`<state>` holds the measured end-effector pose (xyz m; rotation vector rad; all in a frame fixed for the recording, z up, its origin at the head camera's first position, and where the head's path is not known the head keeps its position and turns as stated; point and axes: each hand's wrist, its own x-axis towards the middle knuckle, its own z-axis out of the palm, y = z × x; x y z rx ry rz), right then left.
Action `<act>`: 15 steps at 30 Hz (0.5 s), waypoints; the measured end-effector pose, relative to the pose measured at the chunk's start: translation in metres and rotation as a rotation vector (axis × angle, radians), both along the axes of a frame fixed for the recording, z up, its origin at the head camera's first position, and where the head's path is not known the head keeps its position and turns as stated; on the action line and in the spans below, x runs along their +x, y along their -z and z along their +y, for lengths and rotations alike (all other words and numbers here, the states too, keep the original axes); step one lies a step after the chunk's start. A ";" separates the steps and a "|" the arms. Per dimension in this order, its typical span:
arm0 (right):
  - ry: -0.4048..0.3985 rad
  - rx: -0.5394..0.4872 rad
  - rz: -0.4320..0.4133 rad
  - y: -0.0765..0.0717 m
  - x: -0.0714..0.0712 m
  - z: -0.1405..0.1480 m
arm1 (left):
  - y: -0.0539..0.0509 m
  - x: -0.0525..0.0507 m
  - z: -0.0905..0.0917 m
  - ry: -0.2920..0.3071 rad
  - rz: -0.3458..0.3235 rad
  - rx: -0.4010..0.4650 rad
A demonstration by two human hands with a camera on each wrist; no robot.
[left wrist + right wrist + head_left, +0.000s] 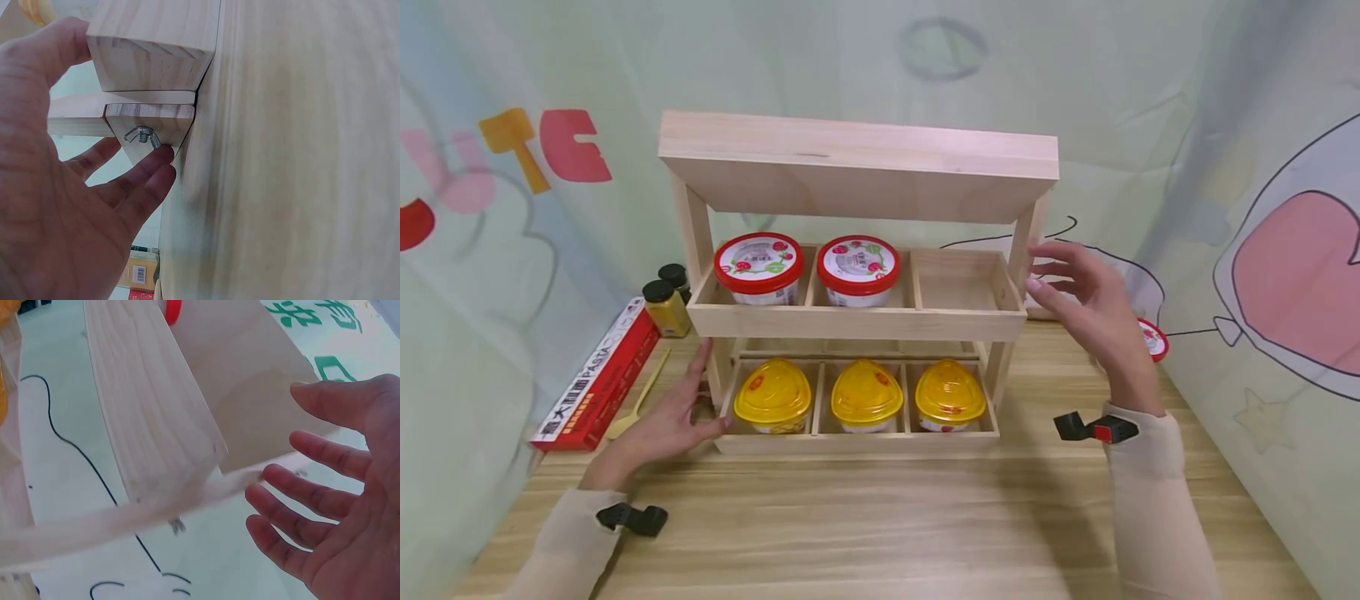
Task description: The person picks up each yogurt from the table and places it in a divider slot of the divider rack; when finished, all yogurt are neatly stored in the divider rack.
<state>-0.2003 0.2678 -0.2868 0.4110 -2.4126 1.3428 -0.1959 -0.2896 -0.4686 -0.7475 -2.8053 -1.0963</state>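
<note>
A two-tier wooden rack (857, 323) stands on the table. Its lower tray holds three cups with yellow lids (950, 392); two red-lidded tubs (858, 265) occupy the upper tray's left and middle compartments, and the right one is bare. At the rack's lower left, my left hand (673, 425) has its thumb against the tray's end, fingers loosely extended along the side. In the left wrist view, its fingertips reach a metal wing nut (144, 134). My right hand (1093, 308) is beside the upper tray's right end, fingers spread and slightly bent, holding nothing. Whether it touches the wood is unclear.
Left of the rack lie a red pasta box (598, 379) and a yellow spoon (642, 396), with black-capped jars (666, 308) behind. Another red-lidded tub (1152, 339) is partly hidden behind my right wrist. Printed curtains (865, 67) hang around the table.
</note>
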 end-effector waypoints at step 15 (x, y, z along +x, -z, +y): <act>0.292 -0.016 -0.097 0.018 -0.002 0.054 | -0.001 0.000 0.001 0.005 0.006 0.003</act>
